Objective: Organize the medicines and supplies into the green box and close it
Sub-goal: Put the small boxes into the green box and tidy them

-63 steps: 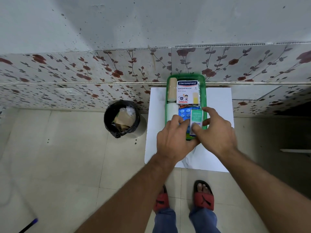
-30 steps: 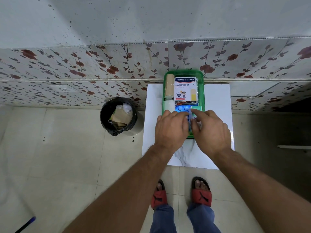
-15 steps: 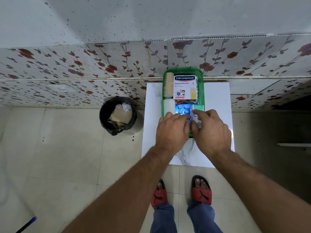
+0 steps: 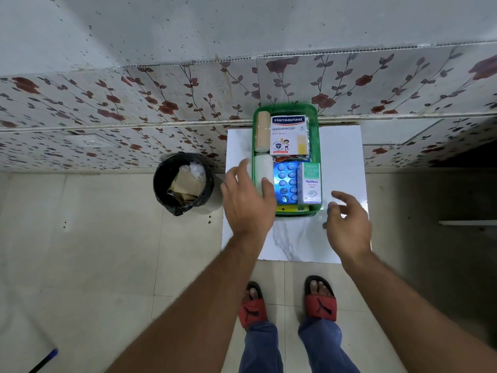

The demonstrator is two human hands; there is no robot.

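Note:
The green box (image 4: 314, 141) stands open on a white marble-look table (image 4: 341, 162) against the wall. Inside lie a tan bandage roll (image 4: 262, 134), a Hansaplast box (image 4: 288, 134), a white roll (image 4: 262, 168), a blue blister pack (image 4: 285, 183) and a small Optibex carton (image 4: 309, 183). My left hand (image 4: 246, 203) hovers over the box's near left corner, fingers spread, holding nothing. My right hand (image 4: 347, 224) is open over the table, just right of the box's near corner. No lid is in view.
A black waste bin (image 4: 183, 184) with paper and plastic inside stands on the tiled floor left of the table. The floral tiled wall rises right behind the box. My feet in red sandals (image 4: 320, 298) are in front of the table.
Both hands have let go of the Optibex carton and pulled apart, the left hand to the left, the right hand to the right. The carton now lies in the box beside the blister pack.

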